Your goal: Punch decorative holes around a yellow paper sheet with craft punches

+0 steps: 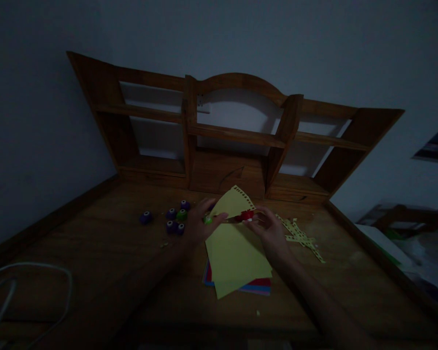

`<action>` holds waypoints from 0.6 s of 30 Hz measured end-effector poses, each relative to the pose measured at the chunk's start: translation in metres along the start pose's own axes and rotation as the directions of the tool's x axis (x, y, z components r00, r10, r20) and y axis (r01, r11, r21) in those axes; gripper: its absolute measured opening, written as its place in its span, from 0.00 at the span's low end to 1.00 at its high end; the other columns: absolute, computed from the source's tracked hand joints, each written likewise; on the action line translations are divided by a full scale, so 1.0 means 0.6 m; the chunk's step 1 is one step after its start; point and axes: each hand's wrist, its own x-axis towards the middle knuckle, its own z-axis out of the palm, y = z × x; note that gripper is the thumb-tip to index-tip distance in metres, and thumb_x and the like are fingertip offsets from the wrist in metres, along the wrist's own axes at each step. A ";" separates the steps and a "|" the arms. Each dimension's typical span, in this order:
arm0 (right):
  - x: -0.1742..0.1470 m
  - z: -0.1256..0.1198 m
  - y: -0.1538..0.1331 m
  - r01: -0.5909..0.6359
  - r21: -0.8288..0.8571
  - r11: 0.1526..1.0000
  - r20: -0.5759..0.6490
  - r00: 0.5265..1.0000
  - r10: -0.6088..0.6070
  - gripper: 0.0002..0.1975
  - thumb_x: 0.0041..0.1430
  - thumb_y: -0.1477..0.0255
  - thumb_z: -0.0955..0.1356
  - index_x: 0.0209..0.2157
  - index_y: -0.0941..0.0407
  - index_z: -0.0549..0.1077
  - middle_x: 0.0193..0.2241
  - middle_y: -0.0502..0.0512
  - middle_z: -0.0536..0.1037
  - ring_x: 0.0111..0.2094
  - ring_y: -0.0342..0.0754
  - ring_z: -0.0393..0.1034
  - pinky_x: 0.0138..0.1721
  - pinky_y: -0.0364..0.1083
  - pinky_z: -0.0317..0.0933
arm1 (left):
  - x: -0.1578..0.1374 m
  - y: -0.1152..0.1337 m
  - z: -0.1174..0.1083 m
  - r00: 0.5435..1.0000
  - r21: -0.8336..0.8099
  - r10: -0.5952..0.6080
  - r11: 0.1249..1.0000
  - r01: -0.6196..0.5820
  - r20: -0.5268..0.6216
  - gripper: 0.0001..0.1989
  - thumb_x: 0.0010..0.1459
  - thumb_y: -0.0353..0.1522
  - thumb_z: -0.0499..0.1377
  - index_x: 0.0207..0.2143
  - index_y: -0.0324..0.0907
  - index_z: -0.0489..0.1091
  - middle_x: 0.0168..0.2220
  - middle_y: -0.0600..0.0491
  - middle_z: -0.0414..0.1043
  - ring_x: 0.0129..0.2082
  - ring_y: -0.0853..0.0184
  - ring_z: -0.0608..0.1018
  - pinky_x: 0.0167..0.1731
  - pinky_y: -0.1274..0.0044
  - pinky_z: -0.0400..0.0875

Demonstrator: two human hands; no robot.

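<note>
In the head view, our left hand has its grip closed on a yellow sheet above the paper stack; our right hand holds the red punch at the sheet's right corner. Strips lie right on the surface.

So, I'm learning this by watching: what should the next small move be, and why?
Probably squeeze the red punch in the right hand: it sits at the right corner of the raised sheet, near the end of a row of holes, and the left hand holds that sheet.
</note>
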 end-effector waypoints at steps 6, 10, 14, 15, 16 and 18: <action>-0.006 0.003 -0.010 0.001 0.045 0.999 -0.008 1.000 -0.001 0.25 0.42 0.69 0.76 0.43 0.50 0.69 0.36 0.52 0.77 0.35 0.49 0.73 0.41 0.50 0.66 | 0.000 -0.004 0.014 0.996 0.191 0.067 0.980 -0.054 -0.060 0.13 0.55 0.41 0.59 0.40 0.44 0.73 0.36 0.50 0.76 0.38 0.62 0.77 0.41 0.73 0.70; -0.010 0.005 -0.016 0.006 0.065 0.998 0.001 1.000 -0.006 0.24 0.42 0.69 0.76 0.43 0.50 0.69 0.35 0.52 0.77 0.35 0.49 0.73 0.41 0.50 0.66 | 0.002 -0.004 0.013 0.992 0.203 0.103 0.975 -0.086 -0.078 0.10 0.59 0.39 0.56 0.37 0.43 0.73 0.35 0.51 0.75 0.35 0.65 0.77 0.39 0.75 0.70; -0.009 0.004 -0.018 0.023 0.045 0.999 -0.002 1.000 -0.023 0.23 0.42 0.70 0.76 0.41 0.50 0.69 0.34 0.51 0.77 0.34 0.48 0.72 0.39 0.49 0.66 | 0.001 -0.001 0.011 0.991 0.197 0.101 0.977 -0.083 -0.084 0.10 0.59 0.38 0.56 0.36 0.43 0.72 0.34 0.52 0.75 0.35 0.66 0.77 0.39 0.76 0.70; -0.009 0.004 -0.018 0.024 0.042 0.999 -0.005 1.000 -0.023 0.23 0.42 0.70 0.76 0.41 0.50 0.69 0.34 0.51 0.77 0.34 0.48 0.72 0.39 0.49 0.66 | 0.001 -0.001 0.011 0.990 0.193 0.110 0.977 -0.092 -0.085 0.10 0.60 0.38 0.55 0.36 0.43 0.72 0.35 0.52 0.75 0.35 0.66 0.76 0.39 0.76 0.70; -0.009 0.004 -0.018 0.022 0.043 0.999 -0.006 1.000 -0.021 0.23 0.42 0.70 0.76 0.41 0.50 0.69 0.34 0.51 0.77 0.34 0.48 0.73 0.39 0.49 0.66 | 0.000 -0.001 0.011 0.989 0.193 0.122 0.976 -0.103 -0.087 0.09 0.60 0.38 0.55 0.36 0.43 0.72 0.34 0.52 0.75 0.35 0.66 0.76 0.39 0.76 0.70; -0.009 0.005 -0.019 0.018 0.050 0.999 -0.004 1.000 -0.017 0.24 0.42 0.69 0.76 0.42 0.50 0.69 0.34 0.51 0.77 0.34 0.48 0.73 0.39 0.49 0.66 | 0.000 -0.003 0.012 0.985 0.207 0.141 0.971 -0.118 -0.099 0.09 0.59 0.38 0.56 0.35 0.43 0.71 0.34 0.52 0.75 0.34 0.66 0.76 0.39 0.76 0.70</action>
